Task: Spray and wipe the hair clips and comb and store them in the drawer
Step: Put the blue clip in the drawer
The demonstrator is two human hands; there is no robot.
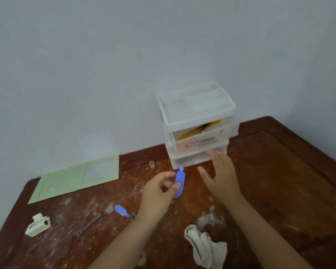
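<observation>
My left hand point(159, 191) pinches a blue hair clip point(179, 181) upright above the table, in front of the white plastic drawer unit point(198, 125). My right hand point(221, 171) hovers open just right of the clip, its fingertips near the lowest drawer point(192, 158). The middle drawer point(206, 136) holds orange and pink items. A second blue clip point(121, 210) lies on the table beside a small metal clip point(133, 215). A white claw clip point(38, 225) and a long metal clip point(88, 224) lie at the left. A white cloth point(206, 247) lies crumpled near my right forearm.
A brown wooden table point(270, 181) stands in a wall corner, streaked with white dust. A green folder point(76, 177) lies at the back left. A tiny clear cap point(151, 164) stands near the drawer unit.
</observation>
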